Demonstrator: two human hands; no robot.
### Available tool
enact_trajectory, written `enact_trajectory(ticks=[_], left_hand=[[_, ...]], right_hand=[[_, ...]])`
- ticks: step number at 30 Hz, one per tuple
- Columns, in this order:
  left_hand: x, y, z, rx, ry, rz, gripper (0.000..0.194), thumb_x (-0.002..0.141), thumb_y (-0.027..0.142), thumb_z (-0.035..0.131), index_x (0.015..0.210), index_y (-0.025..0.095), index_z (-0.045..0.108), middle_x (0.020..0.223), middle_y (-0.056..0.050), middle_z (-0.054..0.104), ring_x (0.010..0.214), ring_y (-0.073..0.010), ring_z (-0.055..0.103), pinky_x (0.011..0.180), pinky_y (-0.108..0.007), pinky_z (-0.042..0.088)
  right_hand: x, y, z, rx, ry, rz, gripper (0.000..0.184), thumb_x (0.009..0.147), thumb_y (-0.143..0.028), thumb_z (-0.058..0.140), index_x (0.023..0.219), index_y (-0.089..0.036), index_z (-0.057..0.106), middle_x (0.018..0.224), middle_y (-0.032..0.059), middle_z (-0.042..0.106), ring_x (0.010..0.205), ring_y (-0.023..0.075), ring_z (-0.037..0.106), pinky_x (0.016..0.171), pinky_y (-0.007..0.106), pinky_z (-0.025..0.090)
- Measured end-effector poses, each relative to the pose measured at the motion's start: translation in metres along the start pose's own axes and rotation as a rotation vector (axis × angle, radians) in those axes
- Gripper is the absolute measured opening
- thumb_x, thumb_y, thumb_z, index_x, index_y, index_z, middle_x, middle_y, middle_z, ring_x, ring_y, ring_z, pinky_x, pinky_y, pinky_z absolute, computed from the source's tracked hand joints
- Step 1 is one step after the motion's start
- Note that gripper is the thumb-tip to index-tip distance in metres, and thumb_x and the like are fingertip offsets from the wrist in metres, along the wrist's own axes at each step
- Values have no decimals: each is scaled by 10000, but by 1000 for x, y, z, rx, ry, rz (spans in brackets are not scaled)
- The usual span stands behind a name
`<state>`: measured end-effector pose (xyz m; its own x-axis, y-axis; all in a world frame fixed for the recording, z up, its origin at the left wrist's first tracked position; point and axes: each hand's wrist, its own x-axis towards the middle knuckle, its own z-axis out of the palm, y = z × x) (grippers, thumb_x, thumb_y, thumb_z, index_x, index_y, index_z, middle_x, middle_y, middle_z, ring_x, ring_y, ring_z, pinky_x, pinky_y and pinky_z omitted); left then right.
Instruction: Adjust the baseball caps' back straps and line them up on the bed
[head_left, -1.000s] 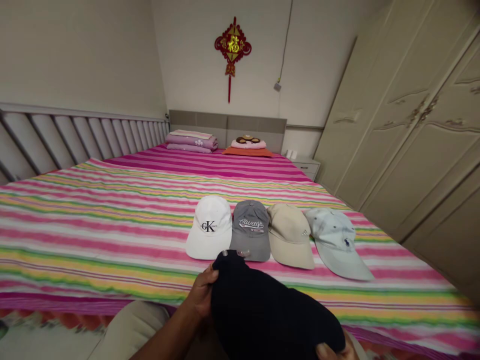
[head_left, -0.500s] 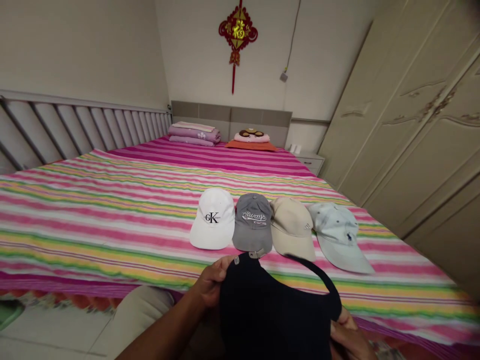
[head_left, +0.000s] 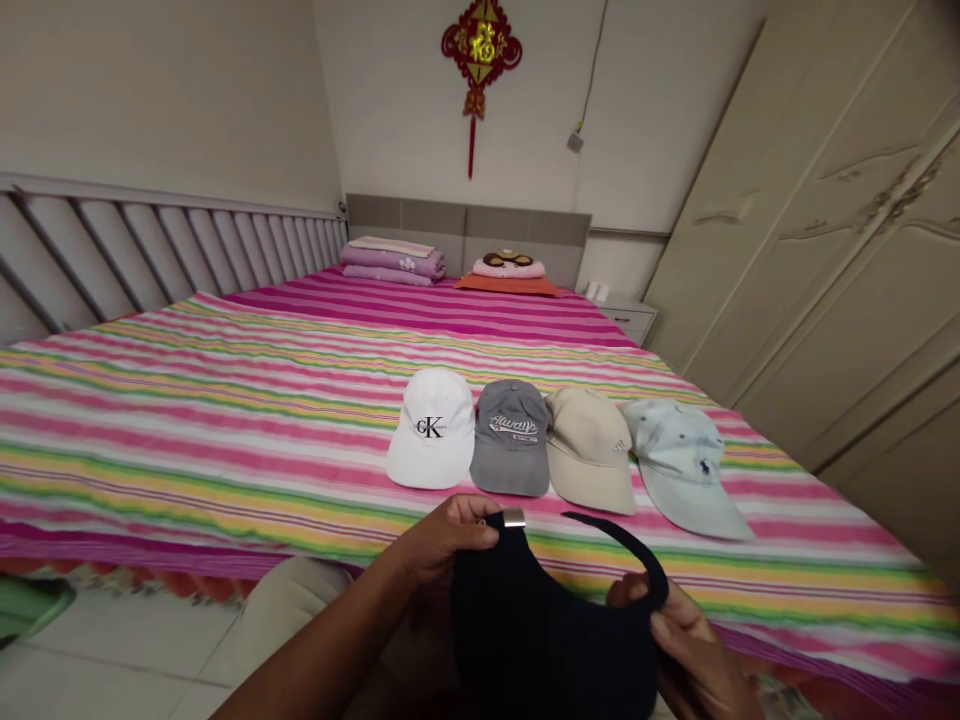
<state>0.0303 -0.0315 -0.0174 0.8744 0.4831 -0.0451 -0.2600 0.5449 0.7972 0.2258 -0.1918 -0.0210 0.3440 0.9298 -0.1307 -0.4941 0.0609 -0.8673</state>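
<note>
My grip is 2 nearly closed pinches, left hand (head_left: 444,535) by the buckle (head_left: 514,517) and right hand (head_left: 699,645) at the strap (head_left: 634,545), holding the black cap (head_left: 555,645) near the beige cap (head_left: 591,450), which I judge the strap's loose end could snag if I push forward.

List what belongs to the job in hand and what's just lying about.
In the job:
dark cap, in left hand and right hand
white cap
gray cap
beige cap
pale blue cap

Lying about:
folded purple bedding
orange cloth
</note>
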Motion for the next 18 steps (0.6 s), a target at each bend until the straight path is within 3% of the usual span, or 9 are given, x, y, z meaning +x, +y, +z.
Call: enact_trajectory(ticks=[6,10,13,18], left_hand=[[2,1,3,78,72,23,242,555,186,758,766,117,661,654,-21,654,550,-83,582,541,-171,439],[5,3,6,51,89,18,228,558,208,758,740,117,656,621,-15,636,512,-72,560,502,-162,410],[5,6,10,88,97,21,208,582,227,745,735,117,657,611,-14,626,505,-69,546,498,-166,393],[2,5,22,169,108,57,207,609,242,725,774,123,686,726,-39,658,611,-87,561,604,-194,408]], right_hand=[[3,0,4,-96,-139,-21,327,575,-436,722,751,-174,634,594,11,565,505,110,450,454,206,334],[5,-5,11,-118,-87,-87,272,632,-409,704,704,-165,610,557,10,552,520,113,459,493,217,358],[8,-13,17,-79,-46,-143,236,661,-364,693,796,-191,606,560,-1,549,533,122,477,510,227,372],[11,-22,28,-174,-36,-221,240,744,-418,600,767,-179,601,466,-33,456,422,81,350,435,205,289]])
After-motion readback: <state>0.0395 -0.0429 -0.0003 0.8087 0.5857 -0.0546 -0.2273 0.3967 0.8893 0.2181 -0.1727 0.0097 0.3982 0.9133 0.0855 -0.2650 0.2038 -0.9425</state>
